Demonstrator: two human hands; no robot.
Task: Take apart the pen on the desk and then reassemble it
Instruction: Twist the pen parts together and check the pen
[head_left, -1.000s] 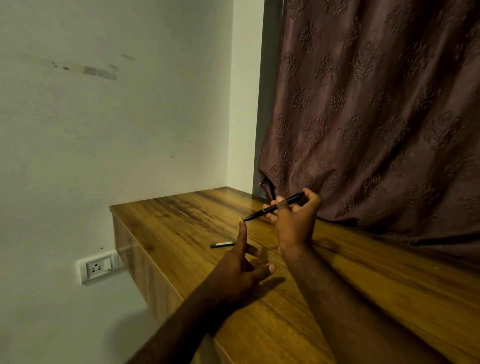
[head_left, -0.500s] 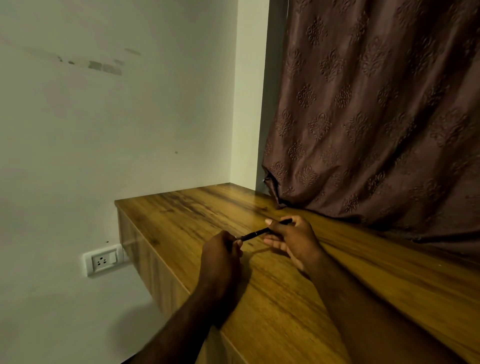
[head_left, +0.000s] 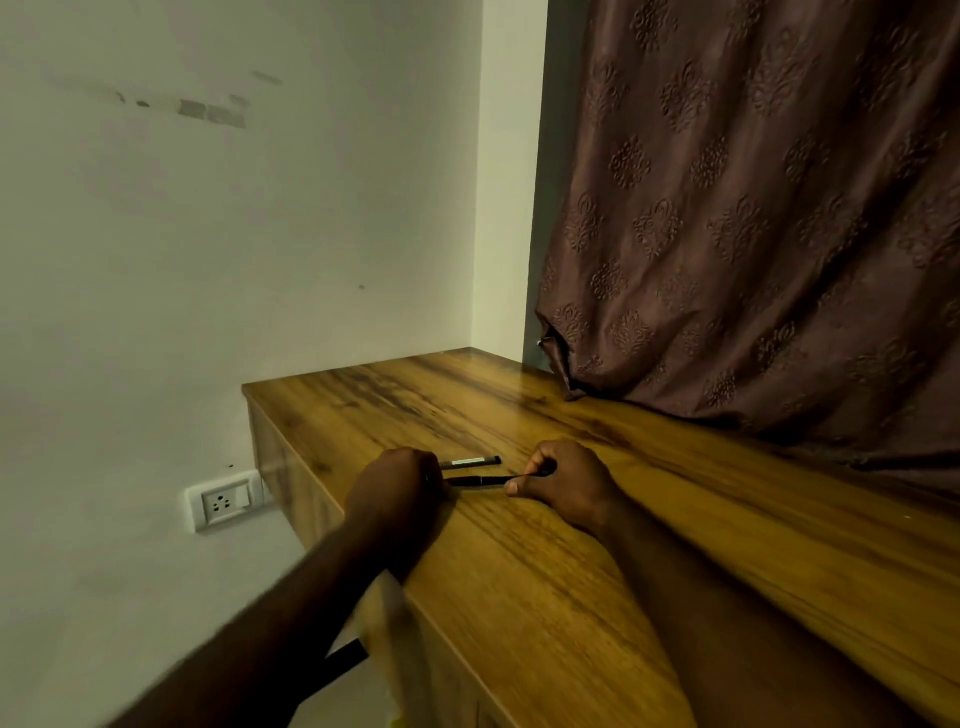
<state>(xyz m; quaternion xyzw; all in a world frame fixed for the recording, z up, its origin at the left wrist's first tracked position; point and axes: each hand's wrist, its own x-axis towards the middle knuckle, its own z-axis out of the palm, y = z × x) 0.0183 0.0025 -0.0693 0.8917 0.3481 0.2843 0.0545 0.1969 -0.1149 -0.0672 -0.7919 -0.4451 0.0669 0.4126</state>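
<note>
A wooden bench (head_left: 545, 561) with strong grain runs out from a corner of the room, its far end meeting a pale, scuffed wall (head_left: 208, 234). A brown patterned curtain (head_left: 753, 208) hangs behind the bench and bunches onto its back edge. Below the bench's left side, a white socket (head_left: 226, 501) is set in the wall. Low over the bench, near its left edge, the left hand (head_left: 397, 480) and right hand (head_left: 563, 478) each keep a closed grip on one end of the black pen (head_left: 478, 481), held level between them. Just beyond the pen, a loose pen part (head_left: 470, 461) lies flat on the bench.
</note>
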